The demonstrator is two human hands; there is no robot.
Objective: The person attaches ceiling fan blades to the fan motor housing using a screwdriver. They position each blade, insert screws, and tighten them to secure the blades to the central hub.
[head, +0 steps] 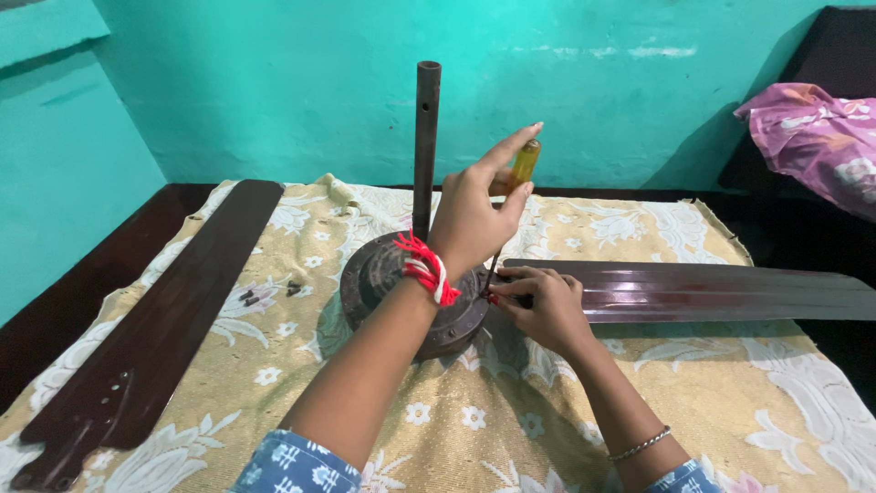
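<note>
From the head view, a brown ceiling-fan motor hub [401,292] sat at the middle of a floral cloth [511,411] spread over the bed, its downrod [425,146] standing upright at twelve o'clock. The left hand [474,215], a red thread at the wrist, was clamped on the amber handle of a screwdriver [523,164], whose thin shaft ran down to the hub's rim at about three o'clock. The right hand [543,306] was pinched together at that same spot, steadying the tip where the attached fan blade [712,292] met the hub. A loose fan blade [173,310] lay well apart at nine o'clock, with small screws [251,296] near the hub. The step in hand looked like working a blade screw; the next move would call for keeping the tip seated while turning.
</note>
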